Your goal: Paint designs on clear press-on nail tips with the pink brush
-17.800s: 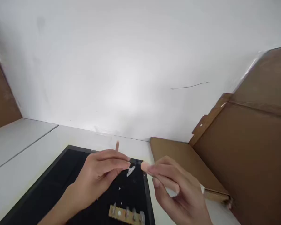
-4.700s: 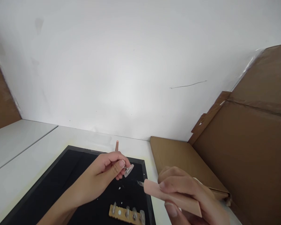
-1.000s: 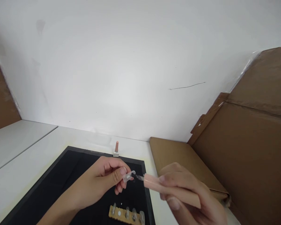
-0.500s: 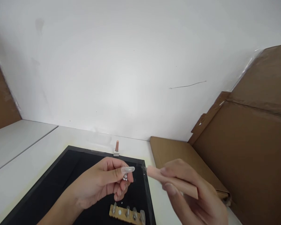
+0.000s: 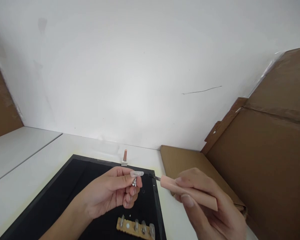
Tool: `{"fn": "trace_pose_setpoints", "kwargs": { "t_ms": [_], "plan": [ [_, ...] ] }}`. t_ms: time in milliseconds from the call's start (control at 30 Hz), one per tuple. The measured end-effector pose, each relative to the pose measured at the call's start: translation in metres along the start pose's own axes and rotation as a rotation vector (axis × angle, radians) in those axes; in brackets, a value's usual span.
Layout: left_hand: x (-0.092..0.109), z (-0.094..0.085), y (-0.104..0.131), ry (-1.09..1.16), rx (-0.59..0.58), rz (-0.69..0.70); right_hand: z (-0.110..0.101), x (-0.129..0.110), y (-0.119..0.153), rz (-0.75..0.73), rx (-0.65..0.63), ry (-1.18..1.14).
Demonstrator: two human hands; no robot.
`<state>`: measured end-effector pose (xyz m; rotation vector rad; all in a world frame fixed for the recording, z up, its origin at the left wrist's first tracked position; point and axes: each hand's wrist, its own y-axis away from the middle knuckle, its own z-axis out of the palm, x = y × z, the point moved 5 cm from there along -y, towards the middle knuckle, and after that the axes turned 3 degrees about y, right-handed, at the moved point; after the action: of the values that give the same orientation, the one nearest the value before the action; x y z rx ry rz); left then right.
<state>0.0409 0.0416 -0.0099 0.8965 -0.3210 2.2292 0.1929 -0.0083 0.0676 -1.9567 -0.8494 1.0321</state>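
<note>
My left hand is closed in a pinch on a small silver metal holder, which carries a clear false nail lying roughly level. In my right hand is a pink nail polish brush, gripped by its long cap-like handle. Its dark bristles point left toward the false nail, with a gap between them. Below my hands, a wavy tan strip bears several more clear false nails standing upright, and a pale round spot shows where one stand is absent.
A black mat with a grey border lies on the white table. At its far edge stands a small bottle with a pinkish-brown cap. Cardboard lies to the right, beside a tall cardboard wall. A white wall rises behind.
The brush has drawn back slightly to the right, widening the gap to the false nail. My left hand has raised the nail a little and turned it nearer level.
</note>
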Motion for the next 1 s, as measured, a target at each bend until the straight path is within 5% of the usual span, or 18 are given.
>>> {"fn": "trace_pose_setpoints", "kwargs": {
  "t_ms": [233,500,700,867,1000],
  "plan": [
    [0.0,-0.002,-0.005,-0.04,0.041,0.056,0.013,-0.006,-0.012,-0.054,-0.225,-0.055],
    [0.0,-0.006,-0.005,-0.044,0.056,0.049,0.002,0.007,-0.004,0.005,-0.104,0.081],
    [0.001,-0.003,-0.006,-0.067,0.041,0.043,0.013,-0.002,-0.01,-0.054,-0.229,-0.003],
    [0.0,-0.006,-0.006,-0.106,0.063,0.039,0.003,0.006,-0.008,0.022,-0.094,0.076],
    [0.002,-0.005,-0.006,-0.154,0.062,0.071,0.007,-0.001,-0.008,-0.064,-0.191,-0.019]
  ]
}}
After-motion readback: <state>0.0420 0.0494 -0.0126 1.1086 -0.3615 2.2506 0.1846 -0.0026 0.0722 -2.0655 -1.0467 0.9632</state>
